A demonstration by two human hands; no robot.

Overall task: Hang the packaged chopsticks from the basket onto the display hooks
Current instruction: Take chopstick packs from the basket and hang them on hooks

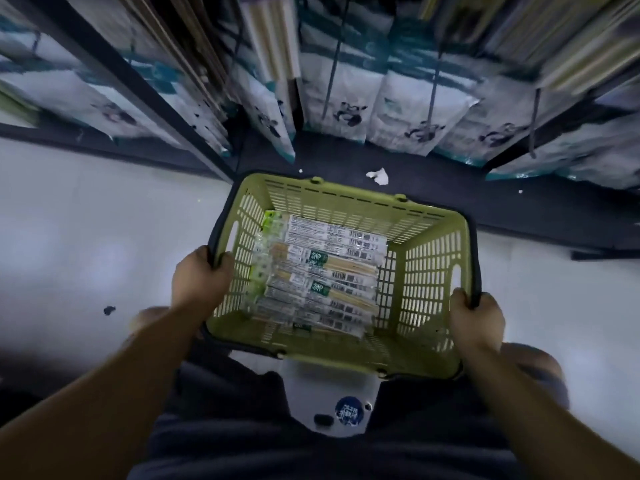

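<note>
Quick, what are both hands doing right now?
Left hand: closed on the green basket's dark handle.
Right hand: closed on the opposite handle.

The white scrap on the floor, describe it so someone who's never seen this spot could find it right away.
Start at the green basket held in both hands. Just beyond its far rim, a dark floor strip runs below the hanging panda packs. The crumpled white scrap lies there, the largest pale piece on that strip.
</note>
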